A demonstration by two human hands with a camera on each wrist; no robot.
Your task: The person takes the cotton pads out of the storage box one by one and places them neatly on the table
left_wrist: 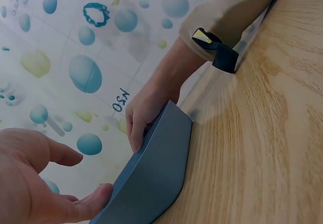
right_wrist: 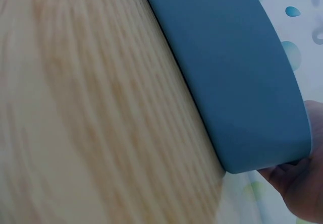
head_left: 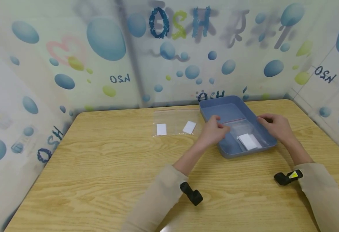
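Note:
A blue-grey tray [head_left: 230, 151] stands at the back right of the table. In it lies a clear zip bag [head_left: 242, 127] with a red strip along its top, and white cards [head_left: 247, 141] show at its lower end. My left hand [head_left: 213, 132] hovers over the tray's left side, its thumb and forefinger apart with nothing between them. On the opposite side, my right hand [head_left: 275, 127] grips the tray's right rim. The left wrist view shows the right hand's fingers [left_wrist: 136, 133] bent over that rim.
To the left of the tray, two clear zip bags lie flat side by side, with one white card [head_left: 161, 129] and another tilted white card [head_left: 189, 127]. A patterned curtain [head_left: 169, 74] hangs behind the wooden table [head_left: 114, 167].

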